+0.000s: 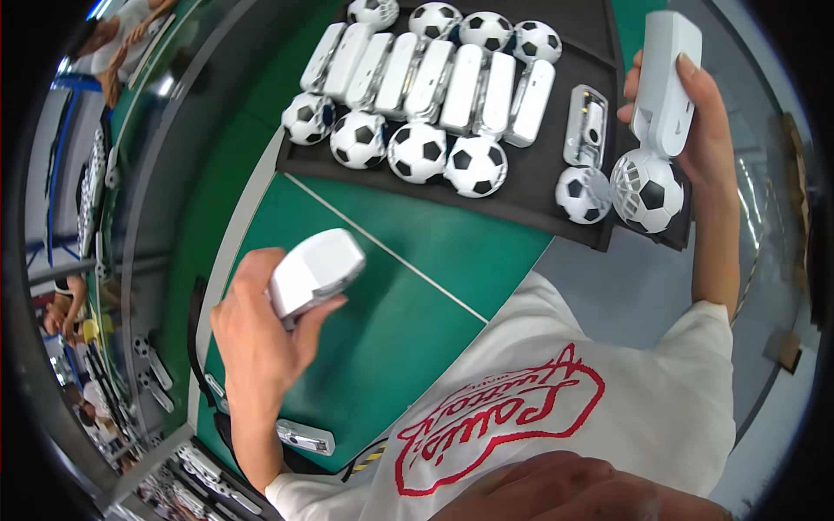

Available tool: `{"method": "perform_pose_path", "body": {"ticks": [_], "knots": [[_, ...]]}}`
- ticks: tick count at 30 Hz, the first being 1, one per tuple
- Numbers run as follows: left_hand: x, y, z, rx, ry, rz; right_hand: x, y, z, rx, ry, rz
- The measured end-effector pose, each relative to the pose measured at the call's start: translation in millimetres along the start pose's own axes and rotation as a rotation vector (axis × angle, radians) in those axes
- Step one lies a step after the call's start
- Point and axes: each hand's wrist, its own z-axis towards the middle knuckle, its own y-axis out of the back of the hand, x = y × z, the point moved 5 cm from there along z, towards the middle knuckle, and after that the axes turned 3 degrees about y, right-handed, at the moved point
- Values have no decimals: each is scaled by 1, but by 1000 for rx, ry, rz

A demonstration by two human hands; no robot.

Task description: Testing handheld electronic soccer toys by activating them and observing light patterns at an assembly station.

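My left hand grips a white rounded plastic casing above the green table; motion blurs it slightly. Raised at the right, my right hand is closed around the white handle of a handheld fan, whose vented soccer-ball head hangs downward over the tray's corner. Beside that head lies an opened fan, its handle showing inner parts and its ball nearest me. Several closed white fans fill the black tray in a row, ball heads pointing alternately near and far.
The green table carries a thin white line. Near my left forearm lies another white handle part with its inside exposed, close to a black cable. Further left, a conveyor line holds more parts, with other people beside it.
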Motion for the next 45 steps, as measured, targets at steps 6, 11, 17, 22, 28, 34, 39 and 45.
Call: {"method": "perform_pose_path", "body": {"ticks": [6, 11, 17, 22, 28, 34, 39, 45], "knots": [[-74, -20, 50, 167, -289, -185, -42, 51, -23, -42, -417, -145], [-105, -38, 60, 168, -439, -252, -86, 43, -25, 54, -562, -165], [-116, -50, 60, 214, -482, -231, -90, 11, -14, 127, -563, 185], [-125, -52, 62, 276, -463, -248, -86, 1, -13, 61, -444, 137], [-140, -63, 73, 431, -394, -293, -92, 2, -15, 37, -360, 182], [-148, -73, 82, 458, -438, -313, -105, 12, -2, -97, -302, 373], [-149, -82, 84, 517, -383, -366, -101, 13, 5, -17, -341, 204], [-158, -93, 95, 435, -420, -478, -95, 17, 12, 7, -318, 43]]}}
